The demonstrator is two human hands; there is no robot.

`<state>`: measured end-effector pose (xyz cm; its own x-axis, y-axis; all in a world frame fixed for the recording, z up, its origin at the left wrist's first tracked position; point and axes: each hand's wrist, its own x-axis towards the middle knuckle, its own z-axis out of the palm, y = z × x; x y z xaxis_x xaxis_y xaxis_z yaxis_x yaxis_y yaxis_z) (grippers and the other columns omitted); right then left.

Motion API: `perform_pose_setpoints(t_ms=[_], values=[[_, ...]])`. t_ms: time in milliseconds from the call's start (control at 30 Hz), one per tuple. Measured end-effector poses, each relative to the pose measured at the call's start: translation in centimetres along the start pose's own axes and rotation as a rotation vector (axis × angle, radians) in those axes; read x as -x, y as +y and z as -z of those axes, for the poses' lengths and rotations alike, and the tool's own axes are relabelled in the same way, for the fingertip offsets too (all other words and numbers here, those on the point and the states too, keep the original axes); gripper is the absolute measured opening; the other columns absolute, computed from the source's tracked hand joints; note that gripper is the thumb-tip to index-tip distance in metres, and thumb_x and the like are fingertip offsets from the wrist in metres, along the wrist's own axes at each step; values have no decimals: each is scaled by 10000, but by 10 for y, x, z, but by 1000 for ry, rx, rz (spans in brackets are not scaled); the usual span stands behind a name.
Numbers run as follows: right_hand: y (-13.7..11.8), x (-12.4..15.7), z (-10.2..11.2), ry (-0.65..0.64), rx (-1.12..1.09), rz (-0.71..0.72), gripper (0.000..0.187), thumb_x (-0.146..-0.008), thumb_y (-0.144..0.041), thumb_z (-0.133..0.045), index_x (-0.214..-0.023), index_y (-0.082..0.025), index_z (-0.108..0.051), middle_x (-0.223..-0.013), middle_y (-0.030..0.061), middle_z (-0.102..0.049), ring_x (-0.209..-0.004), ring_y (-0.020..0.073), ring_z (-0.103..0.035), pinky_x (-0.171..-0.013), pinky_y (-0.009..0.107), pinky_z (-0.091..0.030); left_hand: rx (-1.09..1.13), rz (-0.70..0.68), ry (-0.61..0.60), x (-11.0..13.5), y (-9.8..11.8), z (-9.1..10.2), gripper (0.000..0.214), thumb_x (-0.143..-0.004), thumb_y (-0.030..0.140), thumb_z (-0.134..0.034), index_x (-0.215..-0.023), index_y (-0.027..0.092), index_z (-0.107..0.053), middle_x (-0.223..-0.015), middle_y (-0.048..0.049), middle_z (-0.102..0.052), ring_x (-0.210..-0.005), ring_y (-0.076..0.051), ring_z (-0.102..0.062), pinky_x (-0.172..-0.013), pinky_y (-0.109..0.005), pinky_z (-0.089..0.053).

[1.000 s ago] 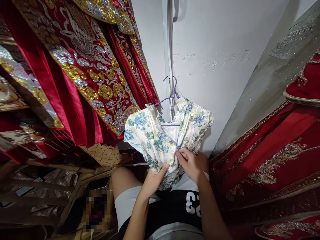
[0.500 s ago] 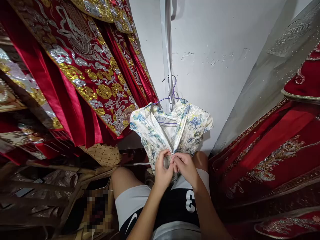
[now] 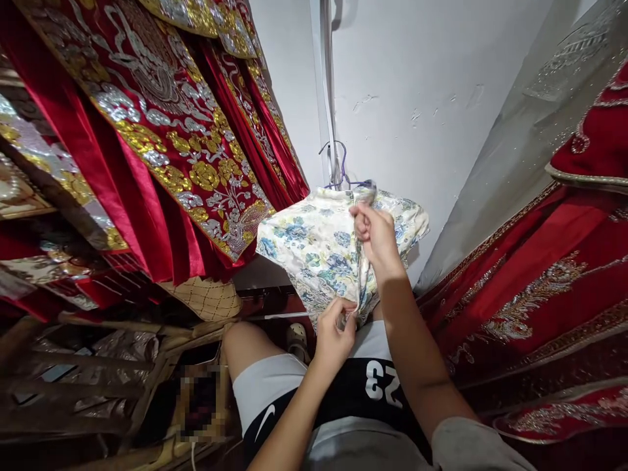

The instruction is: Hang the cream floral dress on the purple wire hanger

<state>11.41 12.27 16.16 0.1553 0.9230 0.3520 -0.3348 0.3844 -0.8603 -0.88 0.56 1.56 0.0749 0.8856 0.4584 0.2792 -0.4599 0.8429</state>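
In front of me a short-sleeved floral top (image 3: 314,242), white with blue, green and yellow flowers, hangs on a purple wire hanger (image 3: 344,160). My left hand (image 3: 336,330) pinches the fabric low on its front edge, above my lap. Higher up, close to the collar, my right hand (image 3: 375,232) is closed at the same front edge. Whatever small part lies between its fingertips is hidden. The front is drawn together between my two hands. The lower end of the top is out of sight behind my left hand and legs.
Red costumes with gold and silver embroidery (image 3: 196,150) hang at the left, and beaded red garments (image 3: 530,281) at the right. A white pole (image 3: 324,85) stands against the wall (image 3: 417,78). Wooden slatted furniture (image 3: 73,392) is at the lower left.
My right hand has moved up from beside my left hand to the collar. The open V-shaped front has closed, hiding the inside and the hanger's lower bar. My left hand stays low.
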Motion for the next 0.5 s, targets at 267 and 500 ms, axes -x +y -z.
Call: perform_pose_setpoints(t_ms=[267, 500], values=[[-11, 14, -5, -80, 120, 117, 243, -950, -344, -561, -780, -183, -627, -519, -57, -465, -435, 62, -386, -435, 207, -279, -90, -276, 58, -57, 42, 38, 194, -953, 231, -590, -1131, 191, -657, -995, -66, -703, -921, -189, -660, -870, -311, -504], [-10, 22, -7, -103, 260, 181, 249, -922, -311, -549, -713, -191, -612, -478, -56, -451, -446, 84, -415, -473, 219, -302, -341, -519, 37, -166, 88, 55, 201, -1024, 273, -487, -1061, 176, -659, -937, -44, -680, -832, -162, -610, -796, -300, -478]])
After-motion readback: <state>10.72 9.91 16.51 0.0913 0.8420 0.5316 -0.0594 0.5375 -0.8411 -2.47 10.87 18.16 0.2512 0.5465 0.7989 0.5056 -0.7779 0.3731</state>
